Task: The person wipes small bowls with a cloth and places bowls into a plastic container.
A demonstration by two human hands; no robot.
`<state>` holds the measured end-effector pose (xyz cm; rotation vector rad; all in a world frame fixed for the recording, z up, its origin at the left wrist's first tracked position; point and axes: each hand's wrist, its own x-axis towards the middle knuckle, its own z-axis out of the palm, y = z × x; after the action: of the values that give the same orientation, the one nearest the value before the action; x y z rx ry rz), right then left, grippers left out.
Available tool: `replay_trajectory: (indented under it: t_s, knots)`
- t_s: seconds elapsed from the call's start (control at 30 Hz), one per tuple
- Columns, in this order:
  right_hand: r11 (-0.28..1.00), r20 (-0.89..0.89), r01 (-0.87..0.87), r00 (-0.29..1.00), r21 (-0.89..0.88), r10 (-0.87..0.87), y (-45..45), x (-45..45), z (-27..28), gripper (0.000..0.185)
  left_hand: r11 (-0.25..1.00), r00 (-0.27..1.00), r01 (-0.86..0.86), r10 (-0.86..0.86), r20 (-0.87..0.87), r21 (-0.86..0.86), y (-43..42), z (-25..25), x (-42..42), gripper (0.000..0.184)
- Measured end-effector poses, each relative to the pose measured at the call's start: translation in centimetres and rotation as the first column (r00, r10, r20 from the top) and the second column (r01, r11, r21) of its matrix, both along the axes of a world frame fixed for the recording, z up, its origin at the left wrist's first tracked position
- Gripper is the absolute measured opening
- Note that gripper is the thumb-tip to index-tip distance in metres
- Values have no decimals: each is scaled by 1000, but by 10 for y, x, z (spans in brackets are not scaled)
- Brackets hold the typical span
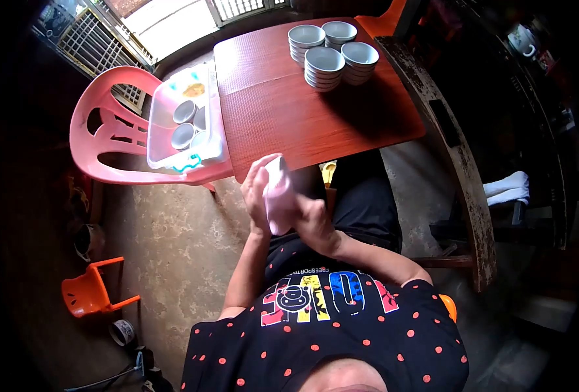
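In front of my body, above the lap, my left hand (255, 196) grips a small bowl (276, 166) tilted on its side. Only part of its pale surface shows. A pink cloth (278, 206) covers much of the bowl and hangs below it. My right hand (314, 222) is closed on the cloth, pressing it against the bowl; its fingers are partly hidden and slightly blurred. Several stacks of grey-white bowls (324, 60) stand at the far right of the red table (270, 111). More bowls (183, 136) lie in a clear plastic bin (164, 157).
The bin rests on a pink plastic chair (83, 124) against the table's left side. A worn wooden bench (459, 170) stands at the right, with a white cloth (508, 188) beyond it. An orange stool (90, 291) is on the floor at the lower left.
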<state>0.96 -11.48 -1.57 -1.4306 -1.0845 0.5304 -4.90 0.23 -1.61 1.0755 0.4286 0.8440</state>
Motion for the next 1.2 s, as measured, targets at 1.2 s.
replay_trajectory:
  t_s: [1.2]
  knots:
    - [984,-821,-87,542,157,179,-8,34,24,24,855,842,518,-511,171,4,16,-9,-4,65]
